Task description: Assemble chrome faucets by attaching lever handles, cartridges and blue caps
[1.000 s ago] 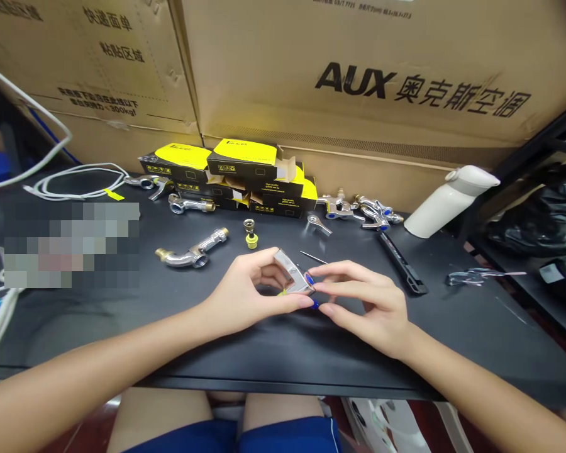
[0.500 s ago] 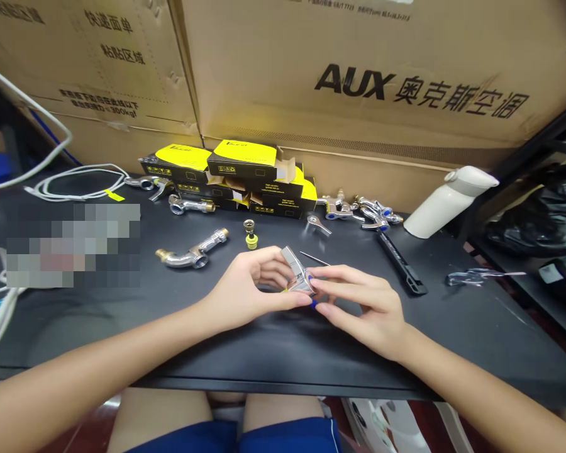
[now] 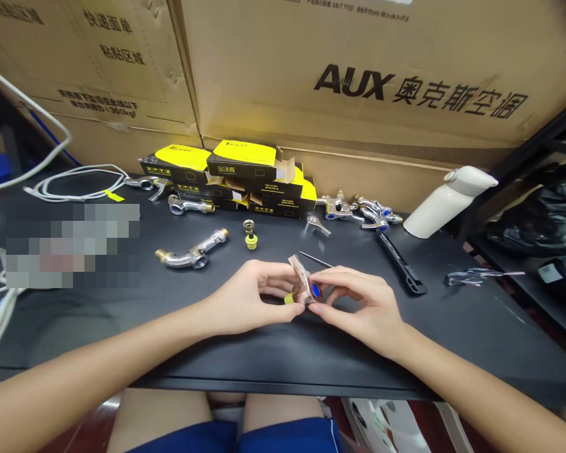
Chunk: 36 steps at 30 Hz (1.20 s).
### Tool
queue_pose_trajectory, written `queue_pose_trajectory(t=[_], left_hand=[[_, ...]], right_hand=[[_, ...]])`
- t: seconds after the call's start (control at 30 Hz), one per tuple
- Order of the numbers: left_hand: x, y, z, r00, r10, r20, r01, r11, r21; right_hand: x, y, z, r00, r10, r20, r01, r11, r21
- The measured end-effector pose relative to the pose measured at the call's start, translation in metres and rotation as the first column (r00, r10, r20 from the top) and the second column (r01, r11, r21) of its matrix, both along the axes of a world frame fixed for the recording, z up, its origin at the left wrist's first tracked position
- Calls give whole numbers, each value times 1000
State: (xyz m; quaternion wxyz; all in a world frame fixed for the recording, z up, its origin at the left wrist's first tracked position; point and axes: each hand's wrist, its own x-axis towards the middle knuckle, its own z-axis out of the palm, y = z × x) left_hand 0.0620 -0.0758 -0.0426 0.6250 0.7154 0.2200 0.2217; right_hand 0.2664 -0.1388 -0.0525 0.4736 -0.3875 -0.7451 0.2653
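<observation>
Between my hands, above the table's front part, is a chrome faucet handle [image 3: 304, 284] with a blue round cap and a yellow-green piece at its lower left. My left hand [image 3: 252, 296] is closed around its left side, thumb below and fingers behind. The fingertips of my right hand [image 3: 363, 308] pinch its right edge, beside the blue cap. Just behind them lies a thin metal rod [image 3: 315, 258], partly hidden by the right hand. A small brass fitting with a yellow-green base [image 3: 249, 235] stands farther back. To the left rests a chrome faucet body [image 3: 193, 253] with brass ends.
Black-and-yellow boxes [image 3: 245, 160] are stacked at the back against large cartons [image 3: 358, 38]. Loose faucet parts [image 3: 339, 207], a chrome handle [image 3: 318, 225], a black utility knife [image 3: 400, 263] and a white bottle [image 3: 443, 204] are on the right. White cable [image 3: 80, 182] lies at left.
The faucet handle has turned between my hands, so its blue cap and yellow-green piece show more fully. My right fingers have shifted around its edge. The things on the table stay put.
</observation>
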Motion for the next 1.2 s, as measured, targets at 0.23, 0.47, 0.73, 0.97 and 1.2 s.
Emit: queue_pose_trajectory(t=[0.23, 0.47, 0.73, 0.97, 1.2], left_hand=[[-8, 9, 12, 998, 49, -51, -28, 935, 355], [-39, 40, 32, 736, 664, -132, -36, 233, 972], [-59, 65, 26, 365, 821, -439, 251, 367, 896], [-66, 69, 22, 379, 803, -461, 171, 429, 887], [-64, 68, 18, 263, 767, -585, 253, 530, 809]], right_hand=[[0, -4, -2, 989, -76, -124, 66, 994, -85], [6, -1, 2, 949, -216, -229, 193, 974, -120], [8, -1, 0, 947, -240, -216, 218, 969, -119], [8, -1, 2, 953, -221, -207, 199, 973, -120], [7, -1, 2, 955, -206, -213, 181, 974, -133]])
